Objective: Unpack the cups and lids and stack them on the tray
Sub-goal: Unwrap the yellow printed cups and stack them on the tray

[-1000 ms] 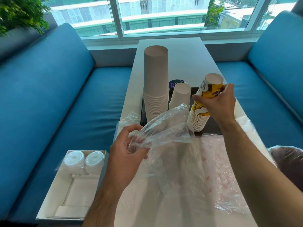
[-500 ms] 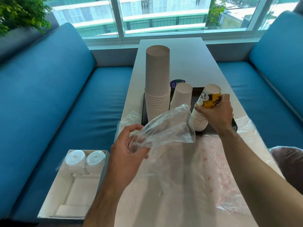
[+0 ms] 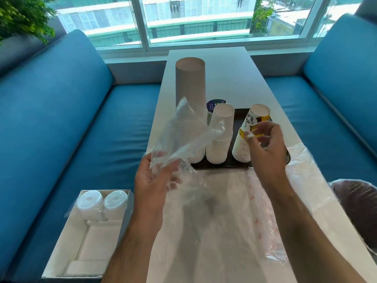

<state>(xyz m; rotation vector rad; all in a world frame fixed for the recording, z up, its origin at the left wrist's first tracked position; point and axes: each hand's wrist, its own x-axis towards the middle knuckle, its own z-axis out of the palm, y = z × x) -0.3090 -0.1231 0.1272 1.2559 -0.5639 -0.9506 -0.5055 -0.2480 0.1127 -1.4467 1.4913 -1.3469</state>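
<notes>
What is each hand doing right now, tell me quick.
Left hand: holding the clear plastic bag.
Right hand: open, fingers loose beside the printed cup stack, gripping nothing.

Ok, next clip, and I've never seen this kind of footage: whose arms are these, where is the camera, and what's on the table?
No machine here: a person's two bare arms, filmed by one wide-angle camera worn on their head, looking down. On the white table sits a dark tray holding three upside-down cup stacks: a tall brown stack, a white stack and a yellow printed stack. The left hand holds an empty clear plastic sleeve in its grip. The right hand is beside the printed stack, fingers loosely curled, apparently holding nothing. More plastic wrap covers the near table. A box on the blue seat holds wrapped lids.
</notes>
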